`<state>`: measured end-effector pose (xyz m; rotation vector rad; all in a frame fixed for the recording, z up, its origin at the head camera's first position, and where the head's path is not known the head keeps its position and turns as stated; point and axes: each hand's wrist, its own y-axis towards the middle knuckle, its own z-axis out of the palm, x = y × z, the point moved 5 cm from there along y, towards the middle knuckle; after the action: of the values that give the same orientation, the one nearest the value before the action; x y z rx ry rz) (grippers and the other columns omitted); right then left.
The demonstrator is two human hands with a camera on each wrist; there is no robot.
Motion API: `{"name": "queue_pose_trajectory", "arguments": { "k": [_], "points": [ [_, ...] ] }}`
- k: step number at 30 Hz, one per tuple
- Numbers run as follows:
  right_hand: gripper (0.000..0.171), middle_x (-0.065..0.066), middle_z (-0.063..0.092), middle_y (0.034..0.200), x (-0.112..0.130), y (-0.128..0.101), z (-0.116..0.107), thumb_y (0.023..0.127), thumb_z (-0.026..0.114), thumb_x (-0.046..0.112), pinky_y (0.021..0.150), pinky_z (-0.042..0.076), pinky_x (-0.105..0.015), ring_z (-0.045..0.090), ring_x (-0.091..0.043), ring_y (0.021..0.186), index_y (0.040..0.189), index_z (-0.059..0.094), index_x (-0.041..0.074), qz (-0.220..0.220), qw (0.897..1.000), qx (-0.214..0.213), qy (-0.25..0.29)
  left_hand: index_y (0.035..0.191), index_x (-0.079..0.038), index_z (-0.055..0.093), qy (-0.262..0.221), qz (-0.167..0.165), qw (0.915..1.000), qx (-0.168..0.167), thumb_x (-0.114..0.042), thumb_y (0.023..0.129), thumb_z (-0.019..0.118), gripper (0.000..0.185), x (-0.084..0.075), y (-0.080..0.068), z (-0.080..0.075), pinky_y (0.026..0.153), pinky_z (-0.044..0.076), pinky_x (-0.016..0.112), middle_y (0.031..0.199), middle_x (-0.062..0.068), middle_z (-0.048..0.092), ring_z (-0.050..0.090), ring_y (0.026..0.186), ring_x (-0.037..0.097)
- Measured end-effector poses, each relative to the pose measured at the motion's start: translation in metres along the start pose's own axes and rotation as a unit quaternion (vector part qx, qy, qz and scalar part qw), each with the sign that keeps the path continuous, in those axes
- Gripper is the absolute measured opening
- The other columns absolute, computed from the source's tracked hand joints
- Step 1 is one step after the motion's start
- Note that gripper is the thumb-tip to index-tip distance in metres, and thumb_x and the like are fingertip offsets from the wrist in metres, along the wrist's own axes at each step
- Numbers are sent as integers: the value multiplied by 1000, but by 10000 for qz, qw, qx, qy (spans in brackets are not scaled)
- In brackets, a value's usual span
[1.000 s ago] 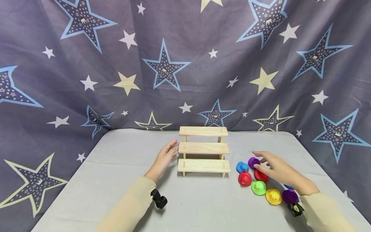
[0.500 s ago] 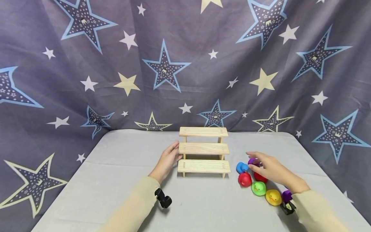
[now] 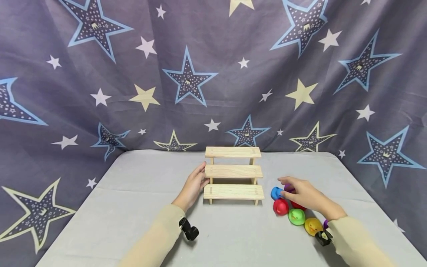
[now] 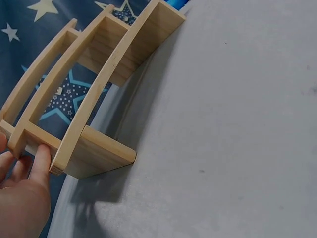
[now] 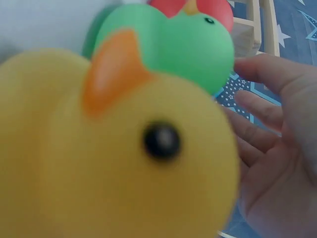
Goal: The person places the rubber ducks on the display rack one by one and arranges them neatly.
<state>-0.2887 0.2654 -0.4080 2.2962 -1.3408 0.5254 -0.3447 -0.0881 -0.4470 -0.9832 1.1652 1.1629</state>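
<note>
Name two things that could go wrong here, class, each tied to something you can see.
1. The right hand reaches into tightly clustered rubber ducks; lifting the purple rubber duck may knock the blue rubber duck away.
2. The left hand touches the light three-step wooden rack, which may slide.

One wooden stand [image 3: 232, 171], six ducks [image 3: 296, 216] (visible)

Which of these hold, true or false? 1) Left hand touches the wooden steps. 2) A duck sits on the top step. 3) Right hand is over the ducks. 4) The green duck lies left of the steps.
1) True: the left hand touches the left end of the wooden steps.
2) False: all three steps are bare.
3) True: the right hand is over the purple duck.
4) False: the green duck lies right of the steps, by the yellow duck.
</note>
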Motion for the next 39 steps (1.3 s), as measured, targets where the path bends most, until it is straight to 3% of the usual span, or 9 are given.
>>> {"name": "queue_pose_trajectory", "arguments": {
  "k": [18, 39],
  "points": [
    [43, -21, 67, 119, -4, 13, 22, 92, 72, 23, 94, 53, -58, 63, -35, 107, 125, 65, -4, 546, 9963, 545, -389, 159, -5, 23, 4, 7, 9998, 180, -8, 103, 33, 57, 0, -3, 0, 119, 31, 43, 163, 18, 19, 28, 146, 34],
    [39, -17, 69, 113, -4, 17, 25, 87, 77, 19, 90, 56, -54, 64, -28, 99, 119, 68, -2, 621, 9966, 259, -474, 159, -4, 22, -102, -27, 9997, 207, -8, 106, 32, 54, 0, -4, -1, 119, 31, 44, 163, 20, 18, 27, 146, 36]
  ]
}}
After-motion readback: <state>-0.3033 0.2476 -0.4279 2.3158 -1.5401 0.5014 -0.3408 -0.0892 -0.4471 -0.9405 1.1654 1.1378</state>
